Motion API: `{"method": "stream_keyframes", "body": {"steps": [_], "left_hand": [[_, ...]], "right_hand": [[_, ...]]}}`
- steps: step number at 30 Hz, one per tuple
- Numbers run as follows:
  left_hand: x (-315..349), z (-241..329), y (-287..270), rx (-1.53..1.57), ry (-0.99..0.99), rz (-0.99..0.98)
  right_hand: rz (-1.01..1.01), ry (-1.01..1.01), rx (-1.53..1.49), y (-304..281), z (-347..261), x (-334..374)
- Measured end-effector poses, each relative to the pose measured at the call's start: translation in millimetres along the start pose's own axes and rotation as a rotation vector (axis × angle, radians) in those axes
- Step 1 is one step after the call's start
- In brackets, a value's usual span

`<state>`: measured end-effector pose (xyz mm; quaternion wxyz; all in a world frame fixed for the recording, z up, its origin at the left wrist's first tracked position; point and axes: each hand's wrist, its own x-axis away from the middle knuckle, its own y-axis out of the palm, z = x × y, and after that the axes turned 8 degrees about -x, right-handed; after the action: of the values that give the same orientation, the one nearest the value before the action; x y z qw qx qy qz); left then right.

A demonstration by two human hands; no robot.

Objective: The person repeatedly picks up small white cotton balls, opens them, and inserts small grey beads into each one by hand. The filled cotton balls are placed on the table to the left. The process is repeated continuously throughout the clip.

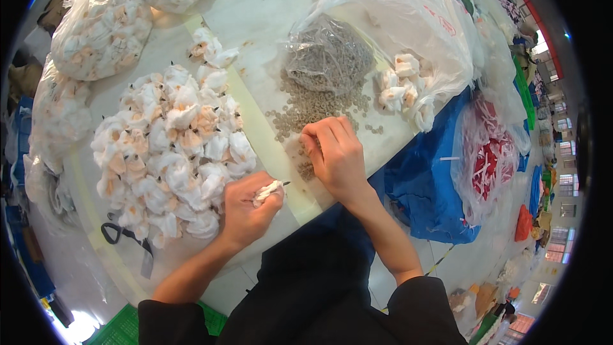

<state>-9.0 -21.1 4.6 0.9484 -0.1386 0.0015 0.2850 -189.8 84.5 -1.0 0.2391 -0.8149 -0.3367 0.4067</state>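
Note:
My left hand [251, 209] is closed around a white fabric flower [267, 193], whose thin dark tip sticks out to the right. It rests at the near right side of a big heap of similar white and cream fabric flowers [182, 134] with dark tips. My right hand [336, 156] is at the near edge of a spread of small grey rings [316, 105], fingertips bent down and drawn together. Whatever lies between those fingertips is hidden. Behind the rings sits a clear bag [329, 54] full of the same rings.
Stuffed plastic bags of flowers [102, 35] line the table's far left. A clear plastic bag [408, 6] with several flowers [403, 86] lies at the right. Beyond the edge stand a blue sack [428, 185] and a bag of red pieces [488, 160]. A black strap [124, 233] lies near left.

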Motion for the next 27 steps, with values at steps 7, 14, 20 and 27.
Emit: {"method": "stream_keyframes", "body": {"steps": [7,14,20,27], "left_hand": [[1,2,3,-0.014,-0.016,0.012],[2,-1,5,0.021,-0.002,0.046],[3,-3,4,0.029,-0.014,0.009],[4,-4,7,0.078,-0.03,-0.004]], "right_hand": [[-0.039,-0.044,0.118,-3,-2,2],[-0.093,-0.073,0.106,17,-15,-10],[-0.08,-0.021,0.14,13,-4,-7],[-0.068,-0.043,0.135,18,-5,-7]]}}
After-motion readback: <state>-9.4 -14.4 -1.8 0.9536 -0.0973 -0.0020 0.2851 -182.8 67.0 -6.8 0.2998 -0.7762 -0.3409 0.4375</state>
